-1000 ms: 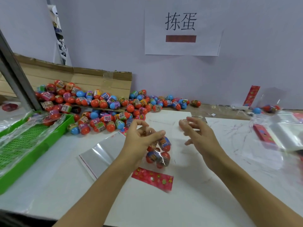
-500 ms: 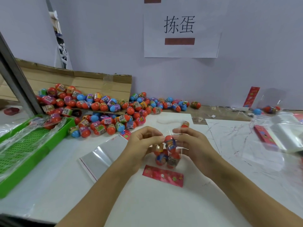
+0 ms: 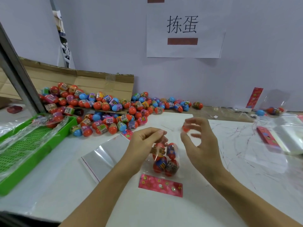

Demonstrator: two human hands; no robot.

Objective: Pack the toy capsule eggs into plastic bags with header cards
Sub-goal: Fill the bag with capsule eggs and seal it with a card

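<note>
**Egg bagging, mid-pack**

Header card [image 3: 160, 185], pink with little flowers, lies flat on the white bench [image 3: 65, 185] closest to the camera. Just behind it is the plastic bag [image 3: 164, 158] with four capsule eggs [image 3: 170, 166] stacked inside. Left hand [image 3: 144, 141] pinches the bag's top edge, so that grip is closed on the bag. Right hand [image 3: 199, 141] hovers just right of the bag, blurry, fingers curled around a red egg [image 3: 186, 128] up at the fingertips.

An empty clear bag [image 3: 98, 159] lies flat to the left, and a green tray [image 3: 29, 145] covered in loose plastic sits at the left edge. On the right there's a stack of bags [image 3: 290, 138] with another red card [image 3: 266, 136] beside it.

Further back, a big pile of loose eggs [image 3: 105, 112] spills out of a cardboard box [image 3: 91, 82] against the wall. Paper sign [image 3: 183, 30] hangs above it all.
</note>
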